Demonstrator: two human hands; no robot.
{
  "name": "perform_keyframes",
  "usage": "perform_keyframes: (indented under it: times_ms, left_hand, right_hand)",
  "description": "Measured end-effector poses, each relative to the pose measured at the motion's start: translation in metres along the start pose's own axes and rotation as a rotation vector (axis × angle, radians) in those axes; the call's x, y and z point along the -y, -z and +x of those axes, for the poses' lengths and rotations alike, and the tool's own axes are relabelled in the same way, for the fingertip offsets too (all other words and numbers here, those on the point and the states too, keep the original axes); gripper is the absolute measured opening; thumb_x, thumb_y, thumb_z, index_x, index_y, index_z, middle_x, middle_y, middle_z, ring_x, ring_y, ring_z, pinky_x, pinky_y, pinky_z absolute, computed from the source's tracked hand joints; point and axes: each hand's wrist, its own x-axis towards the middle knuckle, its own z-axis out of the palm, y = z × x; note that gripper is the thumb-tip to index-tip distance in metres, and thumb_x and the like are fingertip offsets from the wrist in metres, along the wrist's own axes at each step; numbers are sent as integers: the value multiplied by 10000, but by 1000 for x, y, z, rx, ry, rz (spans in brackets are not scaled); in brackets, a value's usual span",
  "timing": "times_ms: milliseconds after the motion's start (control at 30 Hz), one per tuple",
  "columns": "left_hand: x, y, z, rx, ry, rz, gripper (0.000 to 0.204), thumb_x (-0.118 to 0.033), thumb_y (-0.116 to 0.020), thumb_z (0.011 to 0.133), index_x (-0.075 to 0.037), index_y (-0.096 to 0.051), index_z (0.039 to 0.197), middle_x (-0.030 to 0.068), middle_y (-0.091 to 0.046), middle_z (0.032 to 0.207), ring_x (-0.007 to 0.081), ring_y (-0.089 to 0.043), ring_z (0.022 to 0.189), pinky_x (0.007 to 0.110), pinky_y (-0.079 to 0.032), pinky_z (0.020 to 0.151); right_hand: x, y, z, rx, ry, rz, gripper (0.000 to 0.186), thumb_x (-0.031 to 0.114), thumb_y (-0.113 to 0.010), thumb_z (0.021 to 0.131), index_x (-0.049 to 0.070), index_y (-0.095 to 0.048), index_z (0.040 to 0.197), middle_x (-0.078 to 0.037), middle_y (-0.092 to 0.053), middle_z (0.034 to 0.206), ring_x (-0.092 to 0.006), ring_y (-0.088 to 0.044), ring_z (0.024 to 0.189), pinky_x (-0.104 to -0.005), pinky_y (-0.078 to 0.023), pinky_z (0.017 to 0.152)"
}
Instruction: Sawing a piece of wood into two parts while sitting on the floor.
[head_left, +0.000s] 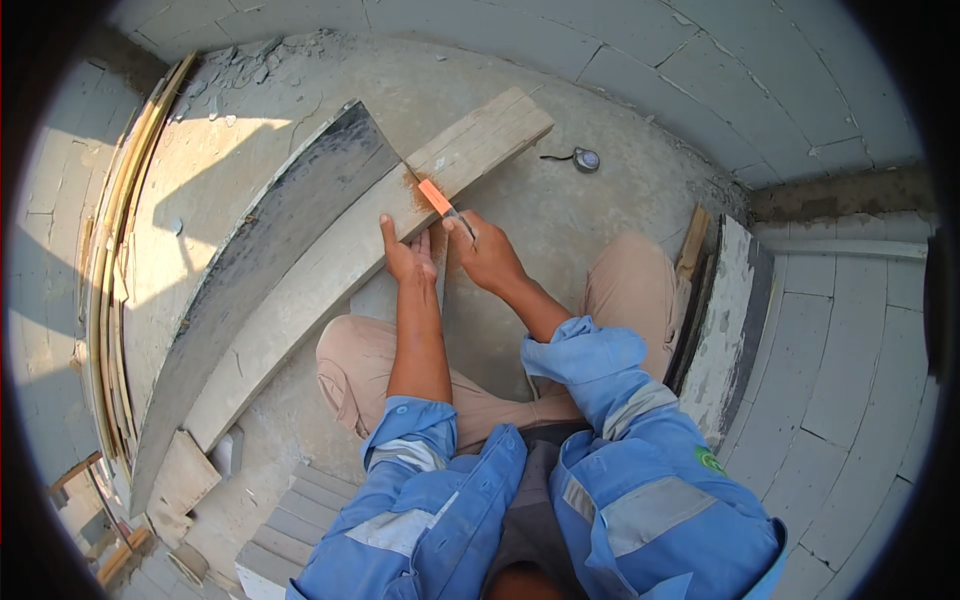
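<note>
My right hand (488, 256) is closed round the grip of a saw with an orange-and-black handle (434, 196). Seen nearly edge-on, its thin dark blade lies across a long pale wooden beam (290, 300). Reddish-brown sawdust is scattered on the beam beside the blade. My left hand (408, 260) grips the beam's near edge just left of the saw, thumb up against the wood; its other fingers are partly hidden beneath. The beam slants from lower left to upper right before my knees. Along its far side stands a long, dark-stained board (290, 190).
A small tape measure (587, 160) lies on the concrete floor beyond the beam. Long wooden strips (115, 270) lean at left. Grey blocks (300, 520) are stacked at lower left. A white-smeared board (725, 325) stands by my right knee, near grey block walls (740, 90).
</note>
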Motion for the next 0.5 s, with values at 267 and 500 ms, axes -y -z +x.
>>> perform_keyframes:
  times_ms: [267,500]
  left_hand:
    - [-18,7,-2,-33,-9,-10,761,-445,-755,847,-61,-431,1419,128,-473,1401,330,-453,1313,433,-382,1140]
    - [-15,3,-9,-36,-18,5,759,-445,-760,843,-58,-439,1412,140,-458,1412,330,-448,1319,431,-384,1141]
  right_hand:
    - [28,69,-131,144,-133,-16,344,343,-545,1011,39,-562,1171,-218,-599,695,-416,-636,647,-435,-460,576]
    - [4,16,-45,107,-68,-24,409,409,-506,1014,16,-569,1111,-264,-613,732,-489,-599,725,-495,-462,627]
